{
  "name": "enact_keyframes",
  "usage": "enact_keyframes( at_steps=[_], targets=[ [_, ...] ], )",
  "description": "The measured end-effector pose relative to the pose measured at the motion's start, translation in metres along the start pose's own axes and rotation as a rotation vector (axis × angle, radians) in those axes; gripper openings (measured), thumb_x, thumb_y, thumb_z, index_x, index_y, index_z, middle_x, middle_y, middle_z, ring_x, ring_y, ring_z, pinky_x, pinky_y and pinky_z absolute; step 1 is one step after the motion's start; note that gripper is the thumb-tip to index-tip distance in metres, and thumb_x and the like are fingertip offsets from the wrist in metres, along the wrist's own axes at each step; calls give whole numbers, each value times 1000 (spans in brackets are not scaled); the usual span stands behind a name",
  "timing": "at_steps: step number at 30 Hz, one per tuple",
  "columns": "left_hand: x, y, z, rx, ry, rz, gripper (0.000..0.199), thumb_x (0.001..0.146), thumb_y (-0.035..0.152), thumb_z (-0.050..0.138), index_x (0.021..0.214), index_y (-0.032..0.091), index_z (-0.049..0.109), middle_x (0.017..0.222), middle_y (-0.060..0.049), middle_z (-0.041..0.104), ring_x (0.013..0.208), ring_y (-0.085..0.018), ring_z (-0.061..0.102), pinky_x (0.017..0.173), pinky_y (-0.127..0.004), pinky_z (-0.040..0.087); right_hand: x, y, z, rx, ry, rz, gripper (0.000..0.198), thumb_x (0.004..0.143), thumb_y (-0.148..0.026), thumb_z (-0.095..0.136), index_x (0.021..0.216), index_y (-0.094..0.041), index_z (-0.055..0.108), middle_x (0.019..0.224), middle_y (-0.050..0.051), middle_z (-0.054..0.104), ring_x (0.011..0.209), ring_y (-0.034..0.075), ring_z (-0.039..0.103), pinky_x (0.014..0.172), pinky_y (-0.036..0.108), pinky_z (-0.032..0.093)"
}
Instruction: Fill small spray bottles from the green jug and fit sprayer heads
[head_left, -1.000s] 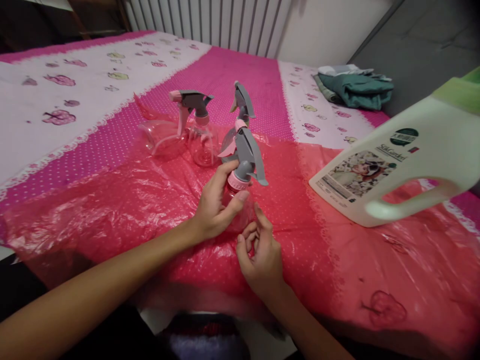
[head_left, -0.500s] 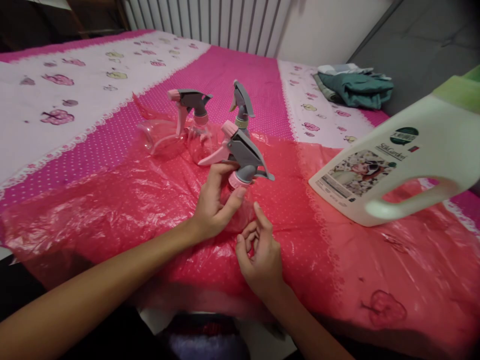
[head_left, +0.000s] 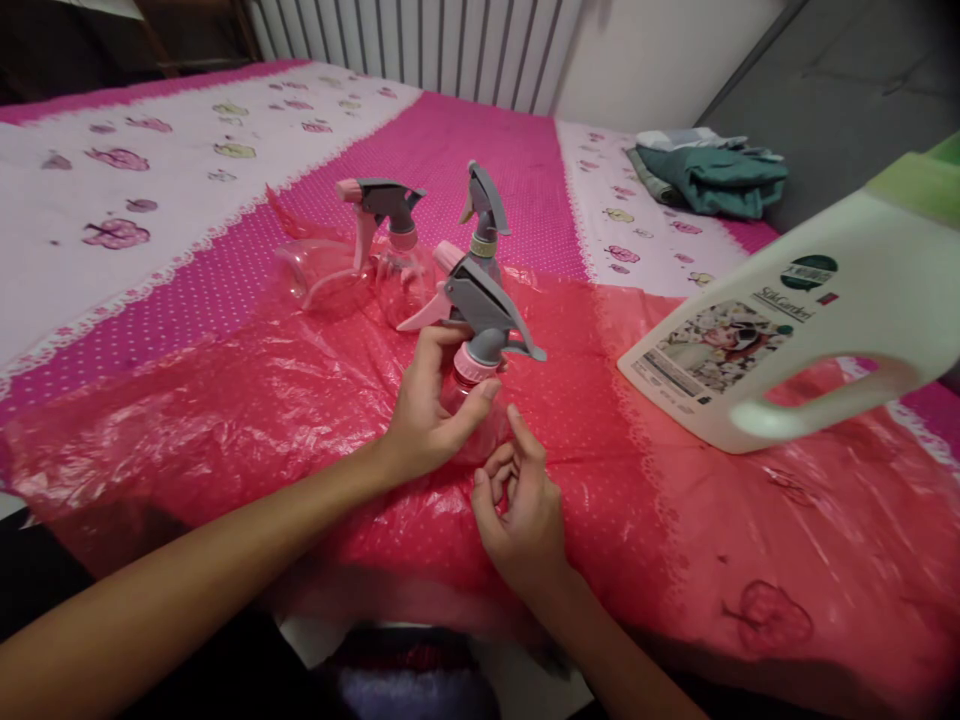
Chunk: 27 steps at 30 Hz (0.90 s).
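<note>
Left hand (head_left: 427,425) wrapped around clear spray bottle (head_left: 469,405), thumb up along near side, fingers curled over shoulder just under pink collar. Right hand (head_left: 525,515) just beside bottle's base, loosely half-curled, holding nothing, forefinger tip (head_left: 516,415) raised toward bottle wall; cannot tell whether touching. Bottle upright on red plastic sheet (head_left: 225,420), near middle of bench, grey trigger head (head_left: 480,300) with pink nozzle pointing left and away.

Behind it, two more spray bottles: one (head_left: 390,250) with grey head and pink nozzle facing left, another (head_left: 484,215) narrower, further back, close beside first. Clear pink-tinted cup or bottle body (head_left: 319,275) lying at left of them. White detergent jug (head_left: 810,320) with green cap on its side at right, label up, handle toward near edge. Pink dotted tablecloth (head_left: 465,140) with white flowered bands under sheet. Folded teal cloth (head_left: 712,175) at far right edge. Ribbed radiator (head_left: 420,45) along back wall.
</note>
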<state>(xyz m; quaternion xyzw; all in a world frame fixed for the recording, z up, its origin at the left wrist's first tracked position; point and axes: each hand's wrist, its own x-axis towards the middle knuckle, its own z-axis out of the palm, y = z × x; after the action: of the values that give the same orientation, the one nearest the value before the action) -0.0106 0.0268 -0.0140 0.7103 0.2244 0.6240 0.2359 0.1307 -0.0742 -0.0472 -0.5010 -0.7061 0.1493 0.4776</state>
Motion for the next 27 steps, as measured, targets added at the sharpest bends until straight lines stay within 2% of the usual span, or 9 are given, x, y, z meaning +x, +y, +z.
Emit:
enact_keyframes(
  at_steps=[3, 8, 12, 16, 20, 24, 27],
  targets=[
    [-2, -1, 1, -16, 14, 28, 39, 103, 37, 71, 135, 29, 51, 120, -5, 68, 98, -20, 78, 89, -38, 66, 0, 0, 0, 14, 0, 1, 69, 98, -16, 53, 164, -22, 33, 83, -5, 64, 56, 9, 57, 54, 22, 52],
    [-6, -2, 1, -56, 33, 12, 30, 113, 45, 49, 138, 30, 53, 129, -8, 71, 103, -22, 78, 89, -42, 66, 0, 0, 0, 15, 7, -2, 69, 97, -16, 53, 163, -21, 35, 80, -6, 64, 55, 9, 57, 55, 23, 52],
    [-5, -1, -1, -22, 13, -21, 33, 112, 46, 51, 142, 31, 54, 130, -8, 71, 112, -24, 76, 94, -43, 65, -1, 1, -1, 27, -2, 6, 70, 97, -16, 53, 165, -22, 33, 80, -6, 64, 56, 9, 58, 56, 22, 53],
    [-4, 0, -4, 32, -27, -97, 39, 111, 51, 51, 141, 27, 59, 133, -11, 72, 124, -29, 72, 104, -48, 60, -1, 1, -1, 32, -6, 9, 72, 98, -16, 53, 165, -23, 30, 82, -6, 64, 56, 9, 59, 55, 21, 53],
    [-3, 1, -5, 3, -3, -105, 34, 110, 48, 56, 135, 27, 63, 123, -8, 75, 110, -26, 75, 99, -46, 62, 0, 0, 0, 24, -1, 9, 72, 96, -15, 53, 165, -22, 32, 81, -6, 64, 55, 9, 57, 54, 22, 52],
    [2, 7, -4, 17, -57, -84, 24, 106, 46, 66, 115, 25, 71, 110, -8, 76, 105, -24, 74, 102, -46, 60, 0, 0, 0, 10, 9, -4, 71, 97, -15, 52, 165, -22, 33, 81, -5, 63, 56, 10, 57, 55, 23, 53],
    [5, 11, -4, -37, -59, -113, 26, 104, 47, 68, 116, 24, 69, 110, -8, 76, 98, -22, 73, 95, -42, 62, 1, 0, 0, 9, -3, -3, 72, 98, -15, 52, 166, -23, 31, 79, -6, 62, 56, 10, 58, 54, 22, 52]
  ],
)
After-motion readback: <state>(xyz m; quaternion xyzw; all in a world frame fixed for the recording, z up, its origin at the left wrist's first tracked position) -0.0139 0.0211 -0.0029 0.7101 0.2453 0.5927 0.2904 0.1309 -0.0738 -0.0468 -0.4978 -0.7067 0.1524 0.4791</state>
